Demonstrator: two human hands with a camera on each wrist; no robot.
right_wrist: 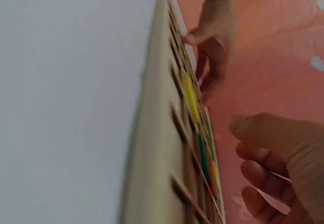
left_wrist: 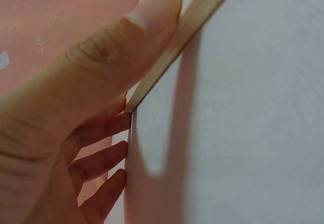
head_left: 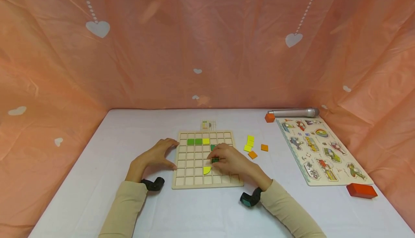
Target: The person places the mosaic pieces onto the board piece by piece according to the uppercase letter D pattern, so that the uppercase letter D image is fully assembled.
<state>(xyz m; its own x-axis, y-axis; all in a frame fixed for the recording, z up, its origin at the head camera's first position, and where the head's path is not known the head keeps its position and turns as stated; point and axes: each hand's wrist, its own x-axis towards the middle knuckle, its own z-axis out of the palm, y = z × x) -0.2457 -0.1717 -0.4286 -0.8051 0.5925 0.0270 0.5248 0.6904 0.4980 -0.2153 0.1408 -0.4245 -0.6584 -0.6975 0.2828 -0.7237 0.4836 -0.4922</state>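
Note:
A wooden grid board (head_left: 186,182) lies on the table. My left hand (head_left: 157,156) is at its left side, thumb and fingers spread apart. In the left wrist view the thumb (left_wrist: 157,11) touches the board's edge. Over the board's right half hovers my right hand (head_left: 229,158), fingers bent, with no piece visible between thumb and fingers in the right wrist view. Near its fingertips are dark green tiles (head_left: 215,160), partly hidden by the hand. A yellow quarter-round tile (head_left: 206,170) sits in a lower cell. Two green tiles (head_left: 194,142) and a yellow square tile (head_left: 206,141) fill an upper row.
A small pattern card (head_left: 208,125) lies behind the board. Loose yellow tiles (head_left: 250,138) and orange tiles (head_left: 264,147) lie to its right. Farther right are a picture puzzle board (head_left: 319,151), a microphone (head_left: 293,113), an orange block (head_left: 270,117) and a red block (head_left: 361,191).

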